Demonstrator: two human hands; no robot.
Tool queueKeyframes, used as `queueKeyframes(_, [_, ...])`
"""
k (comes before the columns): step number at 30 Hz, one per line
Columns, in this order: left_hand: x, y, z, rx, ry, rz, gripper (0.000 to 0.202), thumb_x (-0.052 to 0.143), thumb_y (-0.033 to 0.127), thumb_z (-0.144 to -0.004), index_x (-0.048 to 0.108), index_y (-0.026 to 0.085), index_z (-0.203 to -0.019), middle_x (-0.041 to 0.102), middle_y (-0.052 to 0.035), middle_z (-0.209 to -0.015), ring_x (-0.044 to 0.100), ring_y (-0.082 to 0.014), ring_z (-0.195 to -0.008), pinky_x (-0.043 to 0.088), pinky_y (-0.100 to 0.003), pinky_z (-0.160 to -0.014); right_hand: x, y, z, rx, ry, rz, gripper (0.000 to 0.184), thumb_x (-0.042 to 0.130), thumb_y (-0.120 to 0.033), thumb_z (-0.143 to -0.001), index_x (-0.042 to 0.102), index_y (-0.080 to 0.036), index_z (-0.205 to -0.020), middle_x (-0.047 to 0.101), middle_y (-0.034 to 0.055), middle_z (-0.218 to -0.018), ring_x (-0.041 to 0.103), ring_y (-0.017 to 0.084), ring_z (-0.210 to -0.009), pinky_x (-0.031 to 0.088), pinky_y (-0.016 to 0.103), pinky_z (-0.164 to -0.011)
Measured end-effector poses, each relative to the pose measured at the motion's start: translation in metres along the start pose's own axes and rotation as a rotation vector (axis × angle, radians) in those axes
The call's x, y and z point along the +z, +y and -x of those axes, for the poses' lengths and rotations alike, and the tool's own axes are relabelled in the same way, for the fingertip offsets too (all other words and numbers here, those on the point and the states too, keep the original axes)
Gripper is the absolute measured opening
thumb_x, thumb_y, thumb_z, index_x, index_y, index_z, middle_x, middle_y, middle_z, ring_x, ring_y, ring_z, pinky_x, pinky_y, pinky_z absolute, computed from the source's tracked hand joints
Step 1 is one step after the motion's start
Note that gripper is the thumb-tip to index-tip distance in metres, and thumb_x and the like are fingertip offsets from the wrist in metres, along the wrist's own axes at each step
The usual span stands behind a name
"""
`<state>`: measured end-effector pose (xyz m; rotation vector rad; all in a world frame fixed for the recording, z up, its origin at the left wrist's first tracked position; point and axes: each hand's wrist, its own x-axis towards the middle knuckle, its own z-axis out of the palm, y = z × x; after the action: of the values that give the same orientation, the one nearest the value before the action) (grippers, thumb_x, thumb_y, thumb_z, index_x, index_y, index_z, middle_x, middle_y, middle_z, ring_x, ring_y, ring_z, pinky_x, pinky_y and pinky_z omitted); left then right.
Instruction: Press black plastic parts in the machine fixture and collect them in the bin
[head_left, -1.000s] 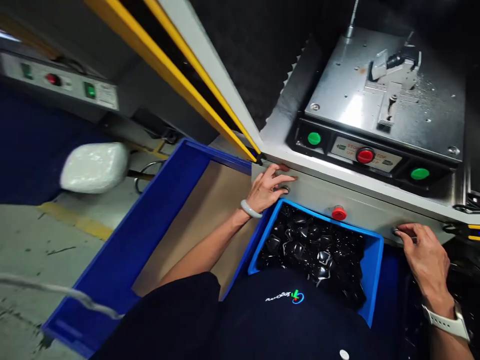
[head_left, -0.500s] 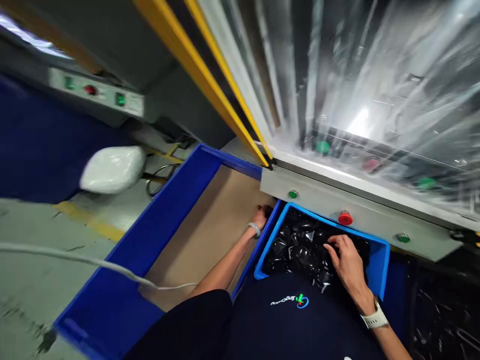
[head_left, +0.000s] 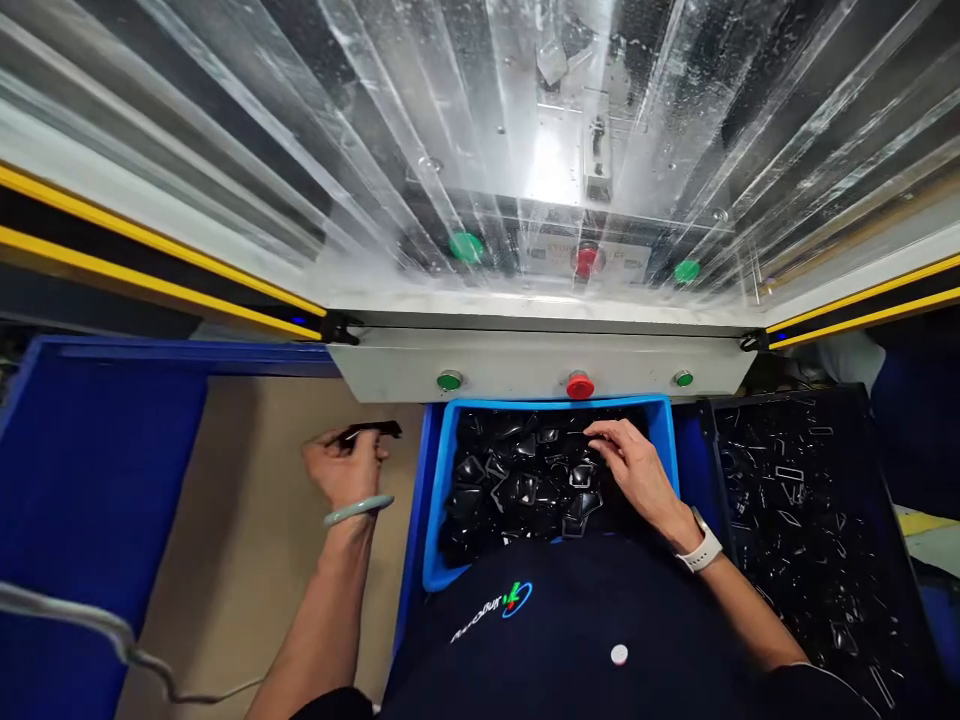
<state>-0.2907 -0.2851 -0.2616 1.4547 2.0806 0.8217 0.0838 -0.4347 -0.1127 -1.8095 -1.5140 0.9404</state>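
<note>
Holding a black piece [head_left: 369,432], probably plastic, in left hand [head_left: 345,468].

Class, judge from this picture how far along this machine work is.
Done: a black tray at right holds many thin black pieces. In hand: the left hand pinches one black piece; the right hand rests on the parts. Left: the blue bin holds a big heap of black moulded parts.
</note>
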Motion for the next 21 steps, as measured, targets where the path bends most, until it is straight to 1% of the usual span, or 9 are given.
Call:
queueKeyframes(3, [-0.016, 0.028, 0.007, -0.009, 0.231, 0.429, 0.041, 0.074, 0.026, -0.071, 0.042, 0.023, -0.096, 0.057, 0.0072, -0.075, 0.058, -0.0124, -0.054, 0.049, -0.022, -0.049, -0.012, -0.007, -0.002, 0.014, 0.025, -0.063, 0.026, 0.052, -0.031, -0.108, 0.066, -0.027, -0.13, 0.074, 0.0057, -0.116, 0.072, 0.019, -0.104, 0.058, 0.034, -0.093])
queueKeyframes(4, [-0.021, 0.044, 0.016, 0.035, 0.269, 0.576, 0.048, 0.081, 0.023, -0.064, 0.047, 0.022, -0.098, 0.062, 0.0063, -0.081, 0.062, -0.0125, -0.058, 0.053, -0.023, -0.051, -0.015, -0.011, -0.004, 0.032, 0.044, -0.093, 0.025, 0.056, -0.033, -0.107, 0.066, -0.026, -0.129, 0.074, 0.0058, -0.112, 0.072, 0.019, -0.102, 0.059, 0.033, -0.09])
queueKeyframes(5, [-0.025, 0.063, 0.026, 0.101, 0.243, 0.677, 0.053, 0.085, 0.019, -0.06, 0.053, 0.021, -0.101, 0.067, 0.004, -0.09, 0.067, -0.0137, -0.068, 0.059, -0.025, -0.058, -0.019, -0.016, -0.007, 0.047, 0.06, -0.123, 0.024, 0.059, -0.036, -0.106, 0.066, -0.024, -0.125, 0.074, 0.0056, -0.108, 0.073, 0.018, -0.098, 0.059, 0.032, -0.086])
queueKeyframes(6, [-0.028, 0.084, 0.039, 0.171, 0.185, 0.734, 0.053, 0.087, 0.017, -0.06, 0.057, 0.02, -0.104, 0.07, 0.0015, -0.098, 0.071, -0.0151, -0.078, 0.062, -0.026, -0.066, -0.022, -0.023, -0.01, 0.049, 0.072, -0.148, 0.023, 0.061, -0.039, -0.105, 0.068, -0.024, -0.12, 0.074, 0.0049, -0.104, 0.072, 0.017, -0.093, 0.059, 0.031, -0.082])
queueKeyframes(8, [-0.028, 0.126, 0.063, 0.275, -0.021, 0.783, 0.048, 0.085, 0.011, -0.069, 0.062, 0.019, -0.11, 0.075, -0.0029, -0.108, 0.076, -0.0169, -0.096, 0.065, -0.029, -0.084, -0.027, -0.038, -0.019, 0.001, 0.079, -0.174, 0.02, 0.064, -0.041, -0.104, 0.072, -0.024, -0.11, 0.073, 0.0035, -0.103, 0.069, 0.015, -0.089, 0.057, 0.028, -0.079])
queueKeyframes(10, [-0.022, 0.162, 0.082, 0.371, -0.231, 0.839, 0.04, 0.08, 0.008, -0.077, 0.063, 0.019, -0.112, 0.077, -0.0063, -0.114, 0.077, -0.0189, -0.108, 0.064, -0.032, -0.095, -0.031, -0.054, -0.028, -0.087, 0.086, -0.17, 0.017, 0.066, -0.04, -0.103, 0.076, -0.026, -0.105, 0.071, 0.003, -0.104, 0.067, 0.013, -0.09, 0.056, 0.025, -0.076])
queueKeyframes(12, [-0.015, 0.188, 0.093, 0.465, -0.397, 0.879, 0.035, 0.073, 0.005, -0.084, 0.063, 0.019, -0.114, 0.076, -0.0083, -0.119, 0.075, -0.0202, -0.116, 0.063, -0.034, -0.101, -0.033, -0.068, -0.037, -0.149, 0.098, -0.164, 0.015, 0.068, -0.038, -0.102, 0.078, -0.027, -0.104, 0.071, 0.0031, -0.105, 0.066, 0.013, -0.092, 0.055, 0.024, -0.073])
queueKeyframes(16, [-0.007, 0.213, 0.098, 0.599, -0.592, 0.853, 0.036, 0.064, 0.001, -0.088, 0.064, 0.021, -0.119, 0.073, -0.0095, -0.125, 0.073, -0.0206, -0.122, 0.061, -0.035, -0.106, -0.034, -0.077, -0.05, -0.178, 0.082, -0.119, 0.012, 0.071, -0.035, -0.1, 0.079, -0.025, -0.101, 0.072, 0.0027, -0.1, 0.068, 0.014, -0.089, 0.056, 0.026, -0.075])
queueKeyframes(21, [-0.004, 0.23, 0.096, 0.646, -0.671, 0.748, 0.042, 0.061, 0.002, -0.087, 0.062, 0.022, -0.124, 0.071, -0.01, -0.129, 0.071, -0.0223, -0.125, 0.059, -0.039, -0.108, -0.04, -0.071, -0.06, -0.084, 0.098, -0.094, 0.015, 0.073, -0.038, -0.097, 0.075, -0.023, -0.095, 0.073, 0.0025, -0.098, 0.069, 0.016, -0.088, 0.057, 0.029, -0.076])
